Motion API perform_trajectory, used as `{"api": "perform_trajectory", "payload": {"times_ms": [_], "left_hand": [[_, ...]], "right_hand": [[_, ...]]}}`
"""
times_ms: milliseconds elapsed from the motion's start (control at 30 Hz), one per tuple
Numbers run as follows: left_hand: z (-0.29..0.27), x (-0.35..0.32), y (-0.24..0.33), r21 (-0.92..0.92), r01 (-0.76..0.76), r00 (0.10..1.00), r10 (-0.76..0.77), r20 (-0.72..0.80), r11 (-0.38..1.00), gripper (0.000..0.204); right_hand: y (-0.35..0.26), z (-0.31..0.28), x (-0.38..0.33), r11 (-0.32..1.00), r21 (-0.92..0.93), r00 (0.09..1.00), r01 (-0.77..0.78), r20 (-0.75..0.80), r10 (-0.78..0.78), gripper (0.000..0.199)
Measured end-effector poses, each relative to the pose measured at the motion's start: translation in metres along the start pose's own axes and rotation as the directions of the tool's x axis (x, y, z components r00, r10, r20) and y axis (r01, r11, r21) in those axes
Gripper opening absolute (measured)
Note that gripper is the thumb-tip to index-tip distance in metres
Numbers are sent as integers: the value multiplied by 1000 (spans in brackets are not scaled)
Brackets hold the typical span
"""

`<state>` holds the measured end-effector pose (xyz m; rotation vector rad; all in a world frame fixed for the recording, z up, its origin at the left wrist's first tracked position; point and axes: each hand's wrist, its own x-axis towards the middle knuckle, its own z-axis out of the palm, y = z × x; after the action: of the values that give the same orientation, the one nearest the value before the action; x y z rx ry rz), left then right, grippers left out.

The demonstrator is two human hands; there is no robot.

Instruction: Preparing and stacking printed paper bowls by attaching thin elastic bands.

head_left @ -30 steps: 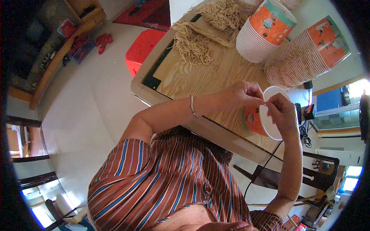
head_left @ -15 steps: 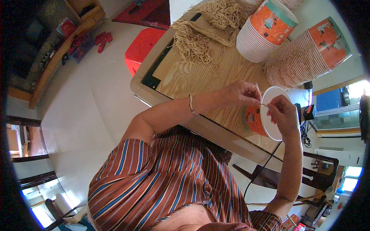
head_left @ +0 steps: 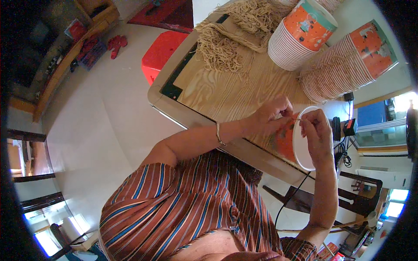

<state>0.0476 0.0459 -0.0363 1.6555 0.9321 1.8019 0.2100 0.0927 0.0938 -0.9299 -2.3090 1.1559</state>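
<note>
An orange paper cup (head_left: 285, 145) with a white inside lies on its side at the near edge of the wooden table (head_left: 226, 91), its mouth facing right. My left hand (head_left: 272, 116), with a bracelet on the wrist, is closed over the cup's wall, and its fingertips touch the rim. My right hand (head_left: 317, 132) lies across the cup's mouth and pinches a thin tan string (head_left: 298, 119) at the top of the rim. The fingertips of both hands nearly meet there.
Two tall stacks of orange paper cups (head_left: 300, 35) (head_left: 348, 65) lie at the far right of the table. Bundles of tan string (head_left: 220, 50) are heaped at the far end. A red stool (head_left: 163, 52) stands on the pale floor; cables and a dark chair (head_left: 305, 195) are on the right.
The cup and both hands stay in the same place. My fingers have shifted slightly at the rim, drawing closer together around the string.
</note>
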Motion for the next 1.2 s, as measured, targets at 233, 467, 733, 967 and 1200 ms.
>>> {"api": "perform_trajectory", "payload": {"times_ms": [233,467,733,967,1200], "left_hand": [[-2,-2,13,-92,152,987,-155,-32,984,14],[-7,16,40,-32,130,991,-130,-10,991,20],[-5,26,29,23,60,996,-61,64,998,14],[-10,30,23,-68,27,993,-19,120,997,10],[-16,40,22,-29,-157,965,159,209,987,10]], "right_hand": [[1,-5,3,985,-159,998,66,31,-62,7],[0,-6,2,986,-165,999,30,16,-28,9],[-12,-8,3,962,-268,998,55,12,-54,10],[-21,-9,1,977,-212,999,17,39,-9,14],[-21,-6,-2,998,16,998,60,-19,-60,31]]}}
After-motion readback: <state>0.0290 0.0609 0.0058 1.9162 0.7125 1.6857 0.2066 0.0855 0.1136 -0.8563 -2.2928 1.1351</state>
